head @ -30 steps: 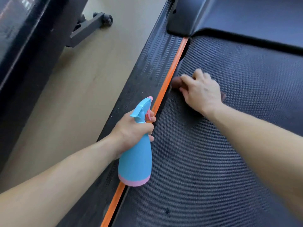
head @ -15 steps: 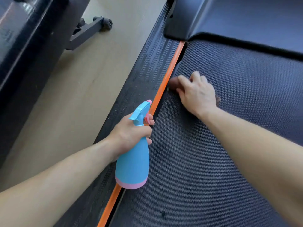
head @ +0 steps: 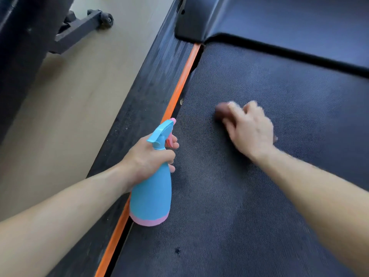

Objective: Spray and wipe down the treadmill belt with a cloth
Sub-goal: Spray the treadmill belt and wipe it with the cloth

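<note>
Head cam: L hand point(head: 147, 156) wraps spray bottle point(head: 151, 194) neck; R hand point(head: 251, 132) fingers curled on cloth point(head: 220, 111), pressed to belt point(head: 239, 216).

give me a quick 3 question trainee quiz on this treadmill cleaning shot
1. True or false: the left hand grips the spray bottle.
2. Where is the cloth?
A. Under the right hand on the belt
B. On the floor
C. Draped over the bottle
3. Fill in: the strip along the belt's left edge is ____ in colour.

Key: 1 true; 2 A; 3 orange.
</note>
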`<state>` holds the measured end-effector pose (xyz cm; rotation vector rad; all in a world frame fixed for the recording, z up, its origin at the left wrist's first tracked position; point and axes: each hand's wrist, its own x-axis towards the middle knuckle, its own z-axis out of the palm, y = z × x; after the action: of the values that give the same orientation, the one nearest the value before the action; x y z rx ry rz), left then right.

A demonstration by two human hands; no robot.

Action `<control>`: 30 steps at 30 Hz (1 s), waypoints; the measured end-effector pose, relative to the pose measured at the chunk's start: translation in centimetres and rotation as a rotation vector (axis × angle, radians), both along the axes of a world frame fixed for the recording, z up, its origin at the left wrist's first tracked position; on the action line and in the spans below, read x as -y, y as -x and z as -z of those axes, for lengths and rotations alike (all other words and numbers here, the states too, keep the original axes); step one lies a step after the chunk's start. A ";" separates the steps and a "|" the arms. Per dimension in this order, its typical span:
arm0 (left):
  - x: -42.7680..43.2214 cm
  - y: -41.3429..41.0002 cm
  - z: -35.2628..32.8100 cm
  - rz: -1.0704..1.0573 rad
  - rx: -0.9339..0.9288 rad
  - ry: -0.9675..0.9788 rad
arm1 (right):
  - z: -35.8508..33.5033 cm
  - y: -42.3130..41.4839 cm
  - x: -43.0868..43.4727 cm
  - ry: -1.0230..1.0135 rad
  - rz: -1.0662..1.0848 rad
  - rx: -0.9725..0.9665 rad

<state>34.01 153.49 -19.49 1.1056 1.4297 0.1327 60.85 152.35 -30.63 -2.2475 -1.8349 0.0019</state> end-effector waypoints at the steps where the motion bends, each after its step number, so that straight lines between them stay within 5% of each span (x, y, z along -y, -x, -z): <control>1: 0.1 -0.4 0.2 -0.002 0.000 0.002 | 0.0 -1.5 -2.2 0.031 0.116 -0.018; 5: 0.2 -1.9 0.6 0.032 -0.001 0.003 | -0.1 -2.2 -1.6 0.038 0.210 -0.079; 9: 0.1 -2.6 0.3 0.063 -0.018 0.001 | 0.1 1.1 10.7 0.042 -0.018 -0.096; 12: 0.1 -2.8 0.1 0.061 -0.012 -0.002 | 0.3 -0.4 11.9 0.067 -0.138 -0.055; 20: 0.2 -2.1 0.9 0.065 0.031 -0.034 | 0.3 -3.9 -1.3 0.075 0.453 -0.111; 27: 0.2 -1.0 0.1 0.081 -0.019 -0.015 | 0.3 4.6 10.6 0.042 -0.159 -0.072; 30: 0.4 -0.5 -0.1 0.092 -0.016 -0.023 | 0.8 4.7 9.0 0.018 -0.228 -0.068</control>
<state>34.56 153.09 -19.44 1.1915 1.3912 0.0747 56.11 143.37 -31.42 -2.0106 -2.0500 0.1336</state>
